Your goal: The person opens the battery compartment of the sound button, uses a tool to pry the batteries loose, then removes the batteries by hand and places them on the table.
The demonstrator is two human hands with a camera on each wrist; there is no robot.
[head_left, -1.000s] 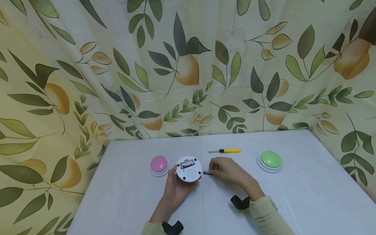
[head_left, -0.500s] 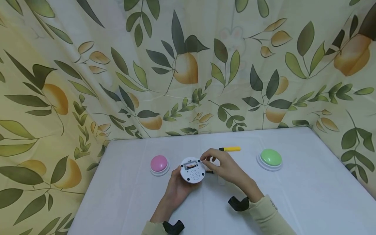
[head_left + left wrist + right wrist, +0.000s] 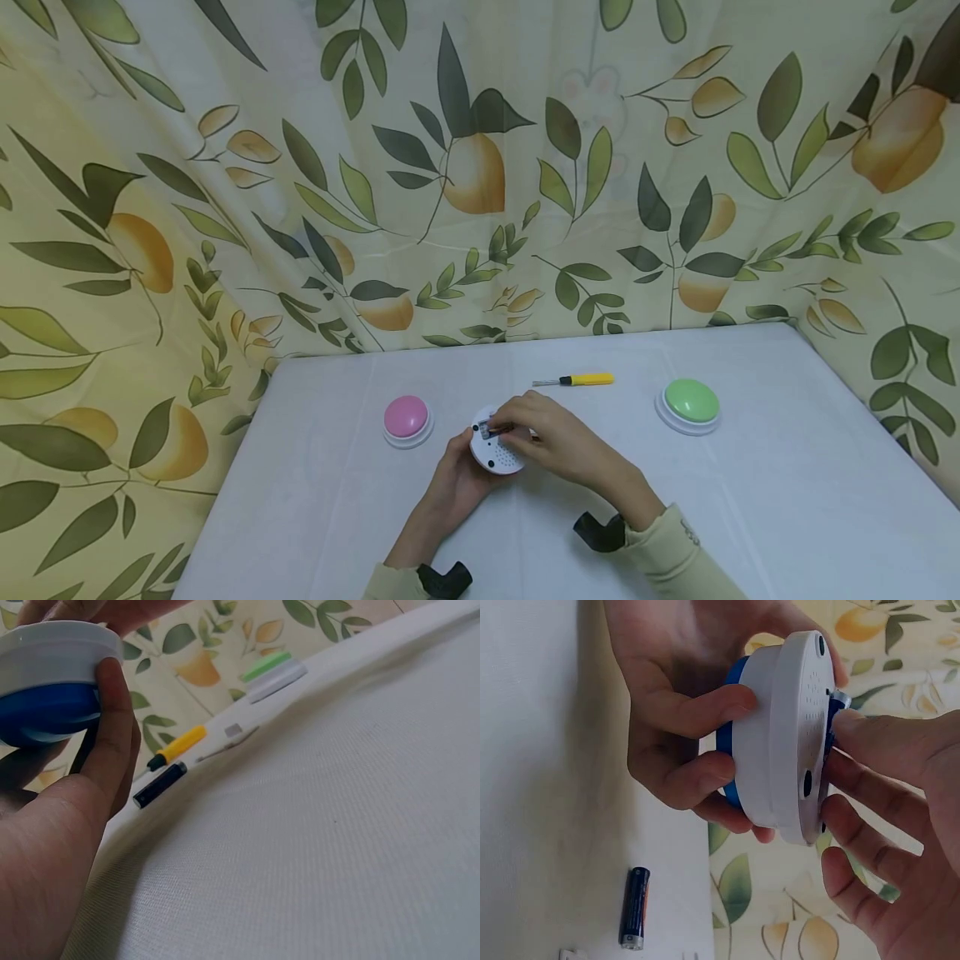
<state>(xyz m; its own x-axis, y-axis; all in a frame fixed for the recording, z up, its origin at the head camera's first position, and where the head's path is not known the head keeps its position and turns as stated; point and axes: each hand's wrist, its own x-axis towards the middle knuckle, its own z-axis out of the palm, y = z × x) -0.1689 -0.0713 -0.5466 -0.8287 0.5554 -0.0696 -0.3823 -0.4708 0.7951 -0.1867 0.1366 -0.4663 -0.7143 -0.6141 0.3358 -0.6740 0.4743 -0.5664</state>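
Observation:
My left hand (image 3: 453, 492) holds a round push-button (image 3: 491, 457) by its sides, tilted with its white, perforated underside facing up. Its blue dome (image 3: 52, 712) shows in the left wrist view. My right hand (image 3: 566, 437) reaches over the underside and pinches a dark battery (image 3: 838, 709) between thumb and finger at the battery compartment. One end of that battery sticks out past the casing; the rest is covered by the fingers. Another dark battery (image 3: 635, 907) lies loose on the white table, apart from both hands.
A yellow-handled screwdriver (image 3: 588, 379) lies beyond my right hand. The pink button (image 3: 406, 417) stands at the left, the green button (image 3: 691, 402) at the right. A small pale flat piece (image 3: 232, 742) lies near the loose battery. A patterned curtain (image 3: 480, 175) hangs behind the table (image 3: 322, 483).
My right hand has left the loose battery on the table and moved left over the underside, now pinching the battery at the compartment. The left hand has shifted the button slightly right.

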